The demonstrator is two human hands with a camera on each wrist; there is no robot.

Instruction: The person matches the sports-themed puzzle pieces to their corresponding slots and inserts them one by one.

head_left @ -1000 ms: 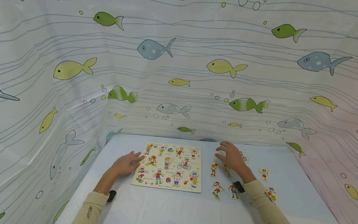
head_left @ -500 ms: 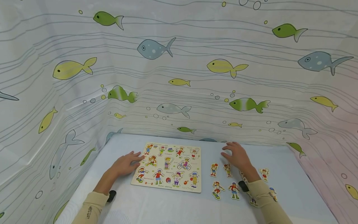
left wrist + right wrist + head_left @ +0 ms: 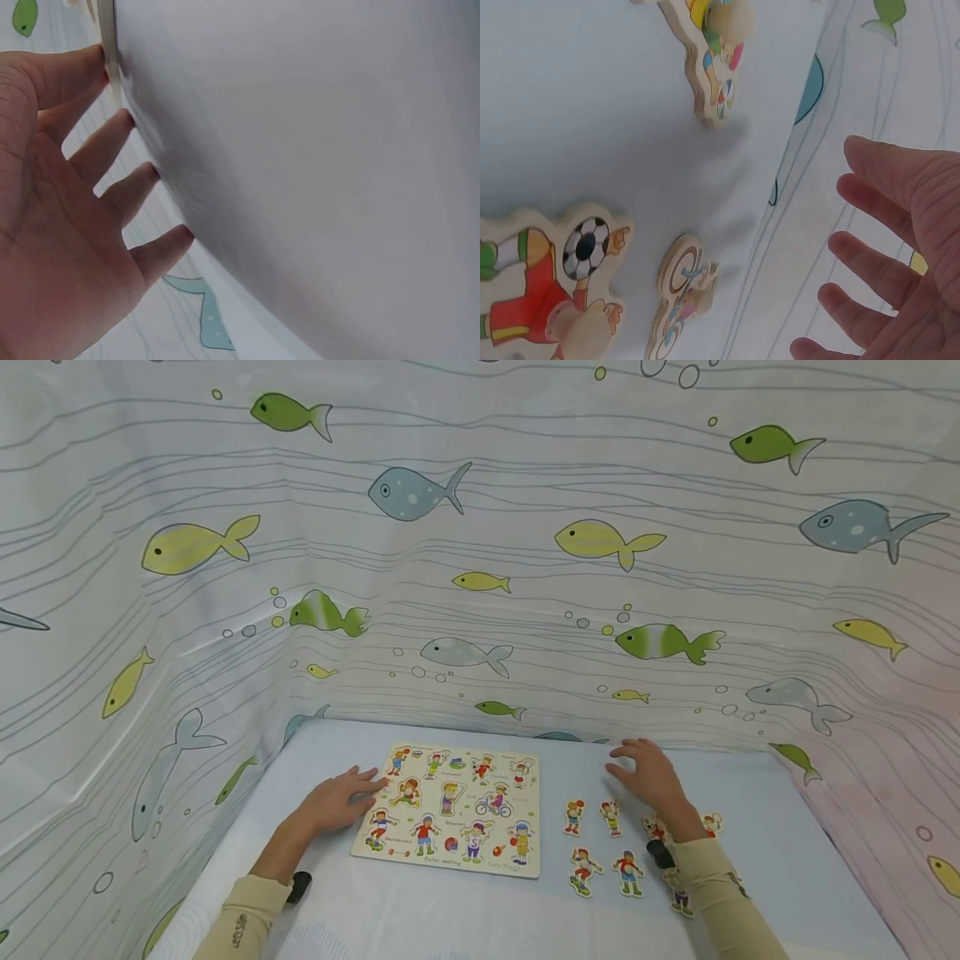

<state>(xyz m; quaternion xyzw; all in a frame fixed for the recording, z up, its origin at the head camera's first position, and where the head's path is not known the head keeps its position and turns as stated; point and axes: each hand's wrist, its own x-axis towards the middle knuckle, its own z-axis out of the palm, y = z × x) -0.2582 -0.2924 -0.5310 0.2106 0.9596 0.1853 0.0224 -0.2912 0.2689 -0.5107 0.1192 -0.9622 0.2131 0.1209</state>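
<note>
Puzzle board (image 3: pixel 453 806): lies flat on the pale blue surface (image 3: pixel 420 918), in front of the person and a little to their left, printed with sporty child figures.
Loose pieces: figure cut-outs lie just right of the board — one with a ball (image 3: pixel 573 816), another beside it (image 3: pixel 611 817), two nearer the person (image 3: pixel 582 870) (image 3: pixel 627 872), more partly hidden by the right forearm.
Right hand (image 3: pixel 648 775): fingers spread and relaxed, grasping nothing, held over the surface beyond the loose pieces. Its wrist view shows a cyclist piece (image 3: pixel 684 300), a footballer piece (image 3: pixel 555 296) and a knobbed piece (image 3: pixel 714 52) lying apart from the fingers (image 3: pixel 870 247).
Left hand (image 3: pixel 337 799): released and flat, fingertips at the left edge of the board, apparently steadying it; its wrist view shows straight fingers (image 3: pixel 112 150) against that edge.
Progress: judging by the pieces lying off the board, most of the fitting is not done; whether the board's figures are seated pieces or printed hollows I cannot tell.
Writing: small captions under the board's figures, too fine to read with confidence; a dark mark on the left sleeve (image 3: pixel 242 927) is illegible.
Backdrop: a fish-patterned curtain (image 3: pixel 480 552) on three sides.
</note>
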